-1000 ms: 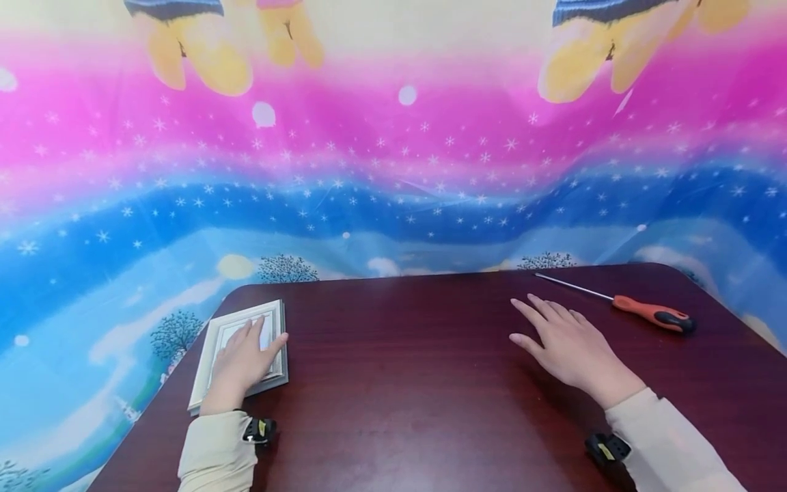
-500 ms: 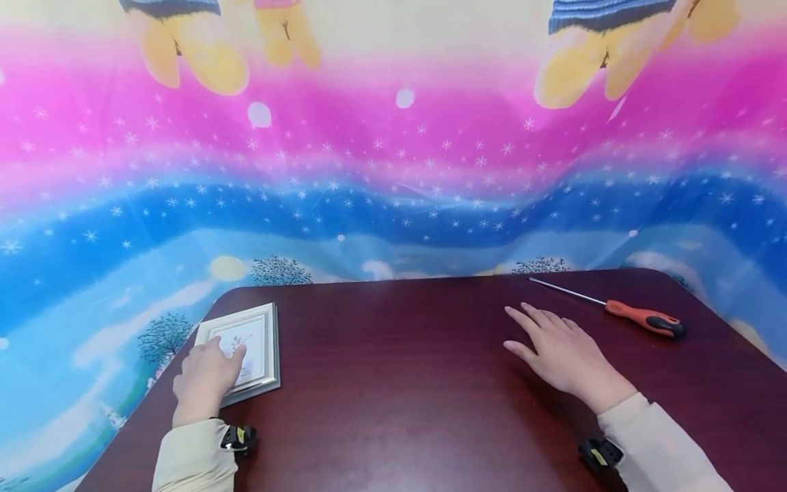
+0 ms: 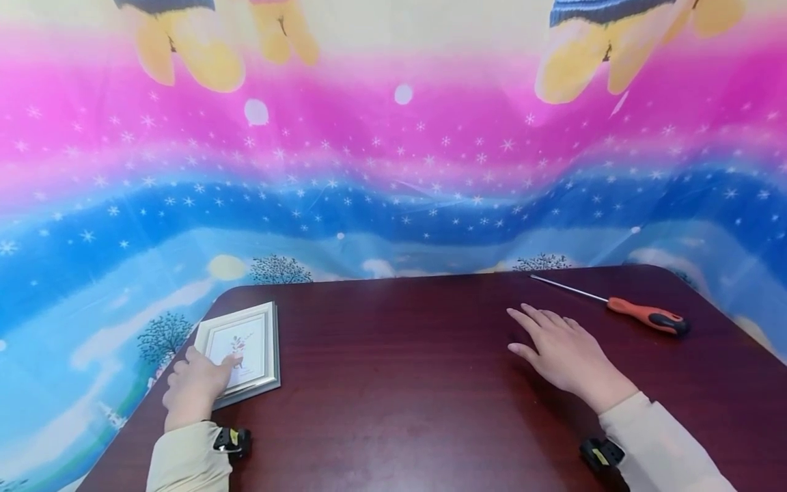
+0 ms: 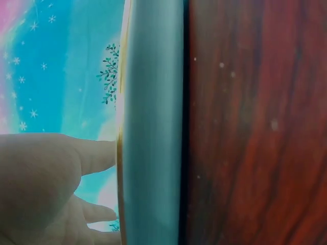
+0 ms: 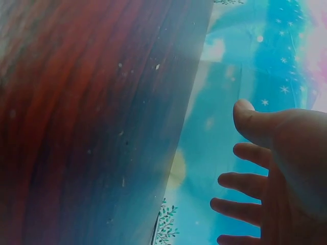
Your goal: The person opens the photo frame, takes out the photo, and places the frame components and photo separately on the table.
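Observation:
A picture frame [image 3: 267, 342] with a pale border and a flower print lies flat on the left of the table. My left hand [image 3: 193, 389] holds it at its left edge, thumb over the print and fingers bent at the side; the fingertips are hidden from the head view. In the left wrist view the thumb [image 4: 97, 155] meets the top of the frame's grey side [image 4: 153, 122]. My right hand [image 3: 565, 355] is held over the table on the right, fingers spread and holding nothing. It is nearest to a screwdriver [image 3: 645, 316] with an orange and black handle.
The dark reddish-brown table [image 3: 393, 383] has rounded far corners. A colourful printed cloth [image 3: 393, 164] hangs behind it and down its left side. The screwdriver lies near the far right, its shaft pointing to the back edge.
My left hand has slid left from the middle of the picture frame to its left edge, uncovering the print. The frame and my right hand have stayed about where they were.

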Tool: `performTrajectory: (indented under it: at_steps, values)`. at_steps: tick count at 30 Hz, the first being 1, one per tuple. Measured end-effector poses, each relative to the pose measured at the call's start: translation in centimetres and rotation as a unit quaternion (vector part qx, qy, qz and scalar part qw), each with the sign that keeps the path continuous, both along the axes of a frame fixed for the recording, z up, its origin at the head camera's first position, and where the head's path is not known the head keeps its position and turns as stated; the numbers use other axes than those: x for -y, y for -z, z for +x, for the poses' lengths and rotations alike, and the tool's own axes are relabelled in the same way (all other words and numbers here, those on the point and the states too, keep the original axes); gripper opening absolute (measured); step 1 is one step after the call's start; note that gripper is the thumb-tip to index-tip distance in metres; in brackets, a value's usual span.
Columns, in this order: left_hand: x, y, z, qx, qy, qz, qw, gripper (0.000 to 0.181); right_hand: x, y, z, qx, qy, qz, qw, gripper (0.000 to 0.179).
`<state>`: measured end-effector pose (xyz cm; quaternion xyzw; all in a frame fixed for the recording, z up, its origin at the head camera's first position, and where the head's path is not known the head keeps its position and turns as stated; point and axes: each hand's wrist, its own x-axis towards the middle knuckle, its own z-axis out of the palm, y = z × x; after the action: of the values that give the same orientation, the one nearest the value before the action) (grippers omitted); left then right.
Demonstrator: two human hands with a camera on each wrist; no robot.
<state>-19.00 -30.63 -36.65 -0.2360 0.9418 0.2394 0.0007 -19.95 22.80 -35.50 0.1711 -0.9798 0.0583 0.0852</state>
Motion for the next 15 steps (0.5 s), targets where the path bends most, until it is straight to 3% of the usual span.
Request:
performTrajectory:
  at_steps: [10, 15]
  values:
    - [0.61, 0.22, 0.19, 0.026, -0.04, -0.025, 0.9986, 0.071, 0.02, -0.13, 0.1, 0.004, 0.003, 0.002, 1.0, 0.064]
    - [0.55, 0.39, 0.3, 0.013, -0.038, -0.026, 0.9988, 0.05, -0.05, -0.23, 0.19, 0.003, 0.004, 0.002, 1.0, 0.063]
